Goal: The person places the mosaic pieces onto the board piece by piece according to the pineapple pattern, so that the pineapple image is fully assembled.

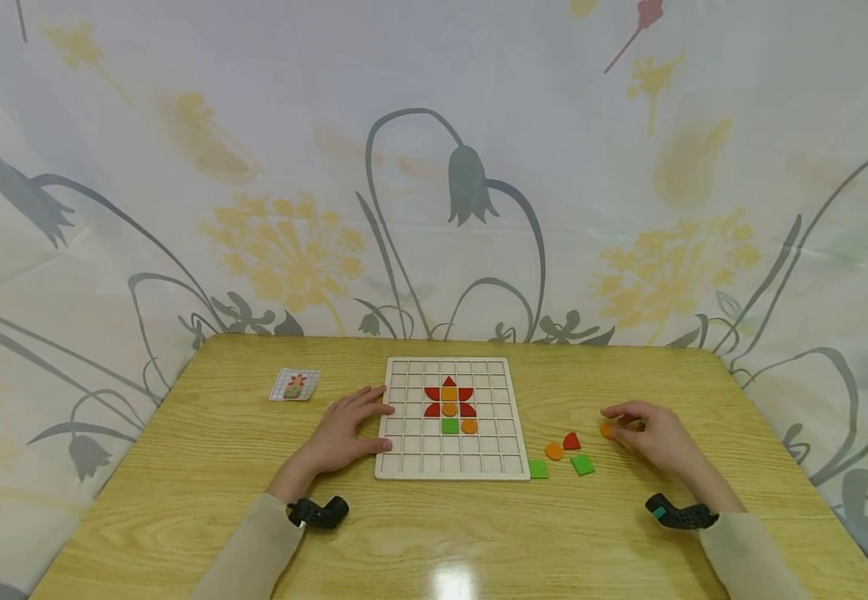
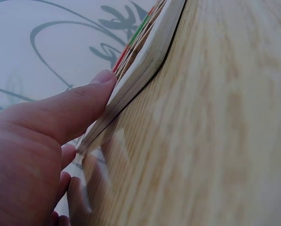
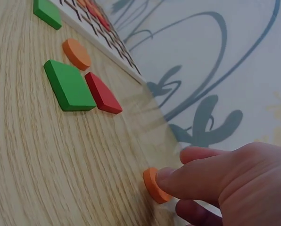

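A white gridded board (image 1: 409,462) lies mid-table, with red, orange and green pieces forming a flower shape in its cells. My left hand (image 1: 343,429) rests at the board's left edge; its thumb (image 2: 91,99) touches the rim and the other fingers spread along that side. Right of the board, my right hand (image 1: 654,437) holds an orange disc (image 3: 154,186) at its fingertips, low over the wood. Part of a green piece (image 1: 643,423) shows behind that hand. Between this hand and the board lie another orange disc (image 1: 554,451), a red quarter-round piece (image 1: 572,442) and a green square (image 1: 583,464).
Against the board's lower right corner sits another green square (image 1: 539,469). A small card (image 1: 294,385) printed with a flower on a grid lies at the back left. Behind the wooden table (image 1: 403,533) hangs a flower-patterned cloth (image 1: 434,250).
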`<state>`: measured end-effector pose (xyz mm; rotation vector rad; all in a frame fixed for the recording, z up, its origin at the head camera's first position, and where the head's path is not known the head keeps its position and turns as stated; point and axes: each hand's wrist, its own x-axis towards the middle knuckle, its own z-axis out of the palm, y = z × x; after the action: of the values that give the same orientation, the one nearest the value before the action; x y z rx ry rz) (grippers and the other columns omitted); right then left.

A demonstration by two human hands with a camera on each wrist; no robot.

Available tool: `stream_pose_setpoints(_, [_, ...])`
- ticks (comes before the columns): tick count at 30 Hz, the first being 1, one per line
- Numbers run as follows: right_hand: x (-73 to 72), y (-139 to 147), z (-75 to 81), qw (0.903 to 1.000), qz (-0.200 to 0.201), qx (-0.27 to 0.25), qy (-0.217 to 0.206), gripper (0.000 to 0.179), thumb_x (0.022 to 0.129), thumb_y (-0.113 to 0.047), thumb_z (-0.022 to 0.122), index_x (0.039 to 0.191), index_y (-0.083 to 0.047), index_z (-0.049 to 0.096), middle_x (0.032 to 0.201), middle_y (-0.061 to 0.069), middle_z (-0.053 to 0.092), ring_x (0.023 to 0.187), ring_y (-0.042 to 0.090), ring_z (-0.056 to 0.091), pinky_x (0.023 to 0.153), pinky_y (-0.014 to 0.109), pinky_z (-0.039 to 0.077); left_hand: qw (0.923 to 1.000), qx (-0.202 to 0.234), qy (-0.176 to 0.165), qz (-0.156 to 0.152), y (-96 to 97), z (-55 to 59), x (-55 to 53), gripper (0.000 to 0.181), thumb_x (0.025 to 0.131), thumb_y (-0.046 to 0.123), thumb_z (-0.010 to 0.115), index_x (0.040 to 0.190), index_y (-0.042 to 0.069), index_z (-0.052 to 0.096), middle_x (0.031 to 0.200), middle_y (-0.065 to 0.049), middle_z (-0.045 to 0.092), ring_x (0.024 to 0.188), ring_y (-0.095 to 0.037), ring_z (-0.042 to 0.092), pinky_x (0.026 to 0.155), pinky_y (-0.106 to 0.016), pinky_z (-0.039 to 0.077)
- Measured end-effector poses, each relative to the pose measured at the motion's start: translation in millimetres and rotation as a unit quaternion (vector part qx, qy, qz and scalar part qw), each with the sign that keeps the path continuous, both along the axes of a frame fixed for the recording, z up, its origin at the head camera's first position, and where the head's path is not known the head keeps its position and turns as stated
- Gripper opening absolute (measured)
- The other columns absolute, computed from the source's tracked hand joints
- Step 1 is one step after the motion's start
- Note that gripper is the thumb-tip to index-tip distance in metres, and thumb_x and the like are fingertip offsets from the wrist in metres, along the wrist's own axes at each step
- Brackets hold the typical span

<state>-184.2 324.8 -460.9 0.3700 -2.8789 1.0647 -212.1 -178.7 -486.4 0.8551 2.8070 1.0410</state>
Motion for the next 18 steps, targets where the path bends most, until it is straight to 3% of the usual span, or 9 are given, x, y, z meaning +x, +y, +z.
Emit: stream_pose_setpoints(18, [0.6,1.7,-7.5,0.9987,0.02,0.032,0.036,0.022,0.087,-0.003,0.075,0.109,-0.006,0.074,0.103,0.008,0.07,0.089,0.024,0.063,0.07,0.029,0.049,1.0,-0.003,0.0,0.001,-0.5,-0.9,0.0,0.052,0.09,0.039,0.073,0.133,0.011,0.063,0.158,-0.011,0.036,0.148,-0.037,0.023,0.112,-0.065,0.016])
